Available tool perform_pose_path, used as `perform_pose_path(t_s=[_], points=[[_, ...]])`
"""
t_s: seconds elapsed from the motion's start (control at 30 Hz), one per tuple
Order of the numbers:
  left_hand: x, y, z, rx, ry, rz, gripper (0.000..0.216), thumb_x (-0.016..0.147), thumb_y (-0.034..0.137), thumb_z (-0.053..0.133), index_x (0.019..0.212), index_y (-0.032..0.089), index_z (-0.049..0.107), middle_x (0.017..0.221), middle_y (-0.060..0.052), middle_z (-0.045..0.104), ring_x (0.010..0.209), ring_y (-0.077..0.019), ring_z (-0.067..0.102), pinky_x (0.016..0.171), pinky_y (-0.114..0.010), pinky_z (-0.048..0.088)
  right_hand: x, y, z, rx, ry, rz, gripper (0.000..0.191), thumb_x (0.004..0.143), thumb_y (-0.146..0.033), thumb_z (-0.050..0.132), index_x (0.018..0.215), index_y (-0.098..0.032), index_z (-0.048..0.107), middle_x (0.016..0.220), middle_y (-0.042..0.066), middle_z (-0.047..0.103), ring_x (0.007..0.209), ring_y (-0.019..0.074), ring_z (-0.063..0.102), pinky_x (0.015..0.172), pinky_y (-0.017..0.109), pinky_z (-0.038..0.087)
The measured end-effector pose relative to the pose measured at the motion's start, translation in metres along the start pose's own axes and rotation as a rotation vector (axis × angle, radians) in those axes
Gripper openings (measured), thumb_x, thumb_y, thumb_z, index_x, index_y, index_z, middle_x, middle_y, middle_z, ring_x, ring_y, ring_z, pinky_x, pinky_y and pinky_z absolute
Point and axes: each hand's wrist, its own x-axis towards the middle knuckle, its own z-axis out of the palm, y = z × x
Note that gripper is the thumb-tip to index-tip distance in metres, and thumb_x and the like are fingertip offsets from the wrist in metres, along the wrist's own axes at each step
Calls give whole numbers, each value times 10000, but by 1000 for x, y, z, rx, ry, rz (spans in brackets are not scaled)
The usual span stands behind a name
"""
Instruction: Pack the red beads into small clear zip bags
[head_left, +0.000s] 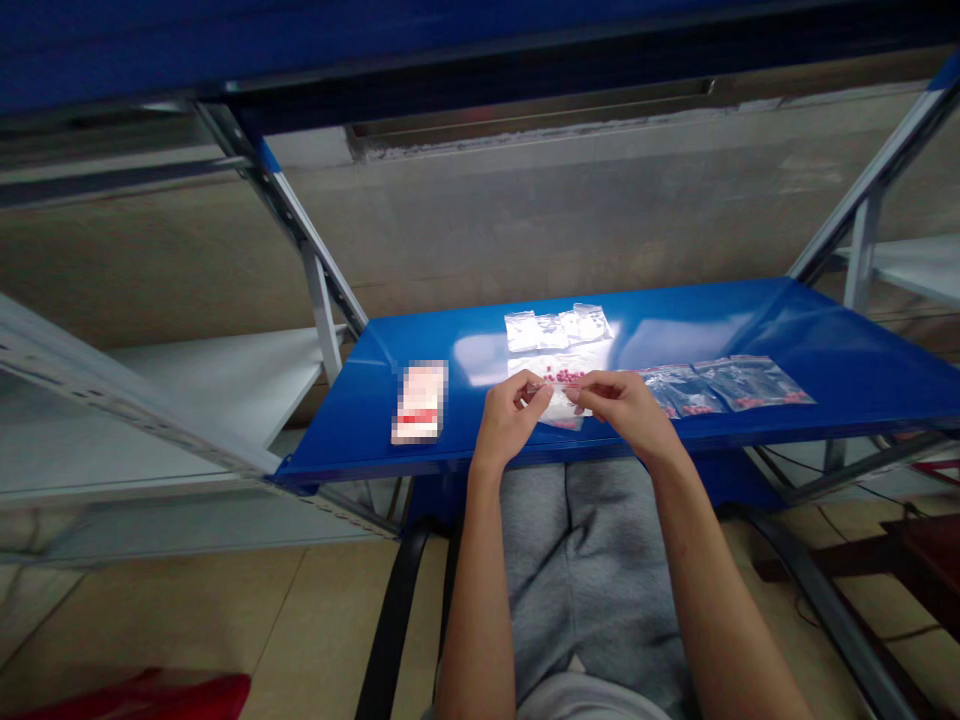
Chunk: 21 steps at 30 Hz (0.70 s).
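Clear zip bag (561, 404) pinched by its edge
On my feed the left hand (514, 415) and right hand (615, 398) grip it, probably to hold it taut, just nearer than the red beads (568, 377). Beyond the beads lie flat bags (551, 331), likely for easy reach; right, filled bags (754, 383); left, a pixelated packet (420, 400) I can't read.

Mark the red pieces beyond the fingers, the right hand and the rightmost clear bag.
Red pieces (568, 377): head view, cluster's middle.
Right hand (628, 398): head view, back of hand.
Rightmost clear bag (754, 381): head view, middle of its film.
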Motion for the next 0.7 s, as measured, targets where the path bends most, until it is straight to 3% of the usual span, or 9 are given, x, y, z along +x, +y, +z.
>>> perform_pose_path(t_s=[0.27,0.4,0.53,0.7], points=[[0,11,3,103,-73,33,211,909,366,660,847,177,730,786,-9,723,723,-136,602,629,-237,400,0,2,-3,-37,13,-10,304,741,-474,801,703,-178,742,683,42,711,673,181,628,659,307,483],[1,10,7,105,-64,26,178,889,334,692,823,177,743,736,-13,735,682,-139,629,642,-241,451,-3,1,-9,-63,-40,44,278,748,-449,782,811,-180,741,698,32,721,670,186,648,648,300,492],[1,8,12,-48,-71,-43,179,865,336,729,834,165,772,730,-39,757,691,-168,703,678,-264,542,-10,3,-23,-188,-197,97,261,766,-413,758,889,-183,746,740,37,746,707,206,682,674,306,505],[0,7,24,-85,-149,-101,199,838,289,777,1004,185,811,863,-64,811,809,-210,768,789,-310,607,-14,4,-49,-345,-196,88,255,829,-423,678,809,-177,746,737,45,749,687,193,663,644,291,466]])
